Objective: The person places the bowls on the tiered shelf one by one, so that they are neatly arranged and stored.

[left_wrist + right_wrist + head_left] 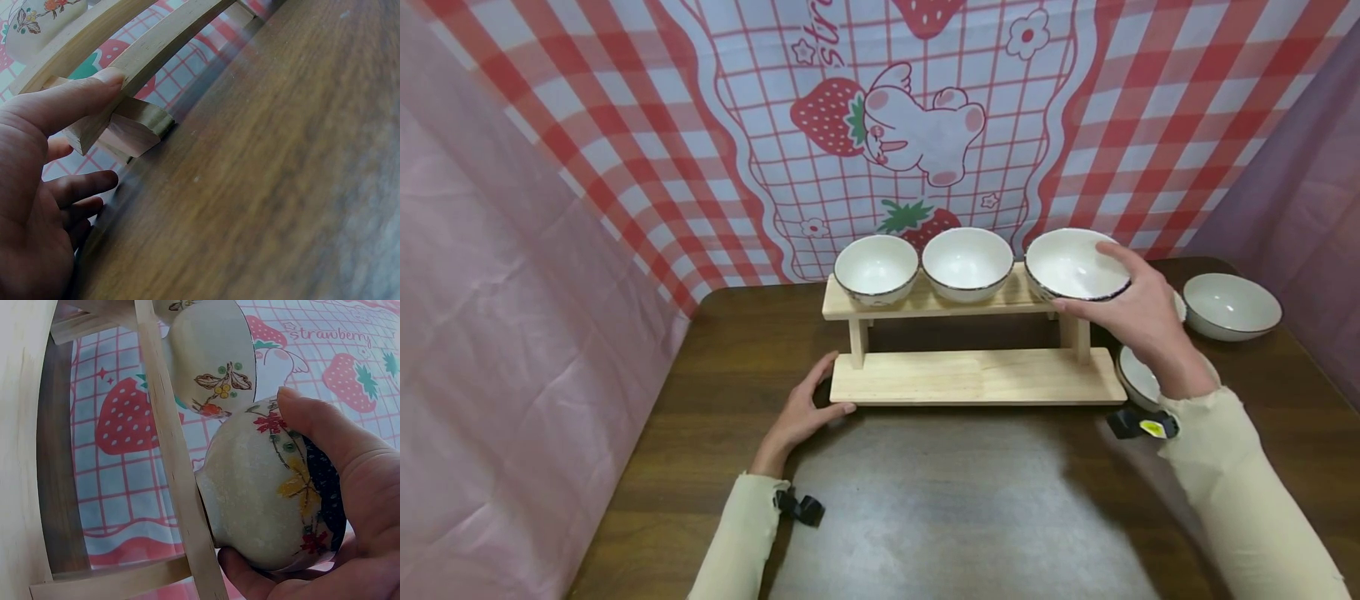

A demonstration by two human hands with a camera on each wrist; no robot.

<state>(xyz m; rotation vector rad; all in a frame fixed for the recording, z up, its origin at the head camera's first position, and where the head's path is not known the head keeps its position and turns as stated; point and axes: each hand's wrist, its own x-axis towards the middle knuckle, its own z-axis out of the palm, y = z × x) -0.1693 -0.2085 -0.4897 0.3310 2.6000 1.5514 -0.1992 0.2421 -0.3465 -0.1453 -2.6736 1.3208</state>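
Note:
A two-tier wooden rack (pixel 977 377) stands at the back of the table. My left hand (pixel 797 412) holds the left end of its lower board, thumb at the front corner and fingers farther back. At the right end of the upper board, my right hand (pixel 1142 312) grips a white bowl (pixel 1071 260) by its side. In the right wrist view this flower-painted bowl (pixel 256 487) has its foot against the board's edge. A left bowl (pixel 877 265) and a middle bowl (pixel 967 260) sit upright on the upper board.
On the table to the right are a wider bowl (pixel 1232 307) and a bowl (pixel 1138 379) partly hidden by my right wrist. Another rim (pixel 1181 307) shows behind that hand. A strawberry-print cloth (pixel 917 125) hangs behind the rack, with pink curtains at both sides.

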